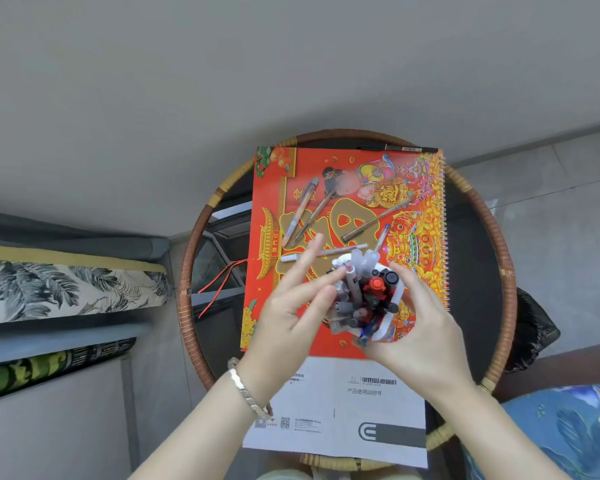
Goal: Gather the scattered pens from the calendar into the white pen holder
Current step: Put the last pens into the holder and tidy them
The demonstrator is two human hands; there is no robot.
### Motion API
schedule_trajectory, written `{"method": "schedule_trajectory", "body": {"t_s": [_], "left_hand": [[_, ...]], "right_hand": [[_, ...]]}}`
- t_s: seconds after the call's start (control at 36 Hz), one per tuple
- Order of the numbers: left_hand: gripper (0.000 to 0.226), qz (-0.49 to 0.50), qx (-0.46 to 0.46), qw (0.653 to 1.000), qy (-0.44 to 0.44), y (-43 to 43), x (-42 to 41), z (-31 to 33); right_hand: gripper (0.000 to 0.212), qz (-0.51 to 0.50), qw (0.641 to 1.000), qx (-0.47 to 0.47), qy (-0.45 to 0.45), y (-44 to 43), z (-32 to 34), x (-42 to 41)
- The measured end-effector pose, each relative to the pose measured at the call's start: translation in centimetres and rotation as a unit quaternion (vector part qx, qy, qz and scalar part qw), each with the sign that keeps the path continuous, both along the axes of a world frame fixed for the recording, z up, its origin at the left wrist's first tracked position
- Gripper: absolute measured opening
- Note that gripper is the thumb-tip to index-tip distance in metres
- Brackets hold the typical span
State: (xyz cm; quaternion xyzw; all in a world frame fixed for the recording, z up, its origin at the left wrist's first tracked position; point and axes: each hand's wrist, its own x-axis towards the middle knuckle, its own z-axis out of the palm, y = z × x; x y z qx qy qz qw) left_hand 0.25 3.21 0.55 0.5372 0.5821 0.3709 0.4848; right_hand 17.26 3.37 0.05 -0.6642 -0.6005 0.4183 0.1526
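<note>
A red calendar lies on a round glass-topped table. Several pens stay scattered on it: a clear pen with a grey cap, a dark pen, a brown pen, a white pen and a clear blue-tipped pen. My right hand grips the white pen holder, tilted toward me and crammed with pens. My left hand pinches a grey pen at the holder's mouth, index finger stretched out.
A black pen lies at the table's far edge, beyond the calendar. A white printed manual sits under the calendar's near end. Red ribbons trail off to the left. A leaf-print cushion is at left, a black bag at right.
</note>
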Motion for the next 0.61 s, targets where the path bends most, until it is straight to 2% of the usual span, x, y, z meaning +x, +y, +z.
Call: {"method": "schedule_trajectory", "body": {"t_s": [0.11,0.14,0.25,0.31,0.36,0.42,0.44,0.5,0.56,0.61], "left_hand": [[0.041,0.081,-0.112,0.972,-0.192,0.5,0.3,0.4],[0.042,0.072,-0.133,0.967,-0.204,0.6,0.5,0.5],[0.042,-0.033,-0.176,0.974,-0.142,1.2,1.5,0.3],[0.04,-0.053,-0.19,0.972,-0.131,1.5,1.8,0.3],[0.038,-0.034,-0.187,0.972,-0.14,2.1,1.8,0.1],[0.038,0.034,-0.17,0.974,-0.143,2.7,1.2,-1.0],[0.033,0.067,-0.16,0.979,-0.105,3.0,0.8,-2.0],[0.029,0.096,-0.144,0.984,0.033,3.6,-0.4,-4.3],[0.034,0.102,-0.123,0.975,0.156,4.4,-1.6,-6.6],[0.034,0.067,-0.102,0.963,0.241,5.3,-2.2,-8.6]], "right_hand": [[0.091,0.0,1.0,-0.004,0.009,0.4,0.2,-0.2],[0.091,-0.003,1.0,-0.002,0.01,0.3,0.1,-0.3],[0.093,0.001,1.0,-0.006,0.007,0.2,-0.6,0.0],[0.093,-0.012,1.0,-0.022,0.013,0.3,-0.9,0.4],[0.093,-0.026,0.999,-0.033,0.024,0.2,-1.2,0.9],[0.091,-0.043,0.998,-0.043,0.036,0.3,-1.5,1.4],[0.091,-0.051,0.997,-0.046,0.038,0.3,-1.7,1.7],[0.094,-0.068,0.996,-0.051,0.03,0.5,-1.9,2.1],[0.094,-0.078,0.995,-0.051,0.022,0.8,-2.1,2.4],[0.094,-0.079,0.996,-0.041,0.015,1.1,-2.2,2.7]]}}
